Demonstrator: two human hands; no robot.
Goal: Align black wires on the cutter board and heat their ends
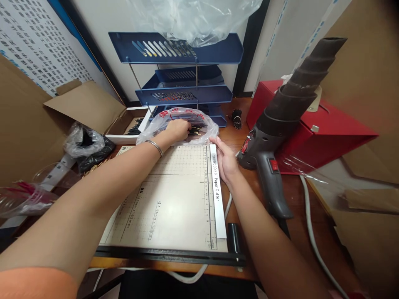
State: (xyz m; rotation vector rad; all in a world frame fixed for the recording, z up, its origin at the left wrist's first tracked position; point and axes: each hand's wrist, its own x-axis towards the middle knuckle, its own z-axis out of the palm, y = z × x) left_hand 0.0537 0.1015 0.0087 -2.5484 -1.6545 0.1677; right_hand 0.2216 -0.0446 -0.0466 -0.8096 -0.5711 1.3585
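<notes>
My left hand [178, 129] reaches into a clear plastic bag [146, 135] with red print. Its fingers are curled down against thin black wire-like pieces [196, 130] with gold-coloured tips; the fingertips are partly hidden. My right hand [227, 160] rests palm up along the right edge of the paper cutter [177, 199]. Its fingers are loosely extended, the foremost at the bag's right edge, and I see nothing in the palm. The bag sits at the cutter's far end, partly under the blue tray rack [183, 96].
At the right, a grey heat gun [271, 166] stands before a red box [330, 128]. A tied black bundle [237, 119] lies behind my right hand. Leftward are an open carton [90, 104] and a black item in plastic [90, 147]. A pale cable [308, 216] runs down the right side.
</notes>
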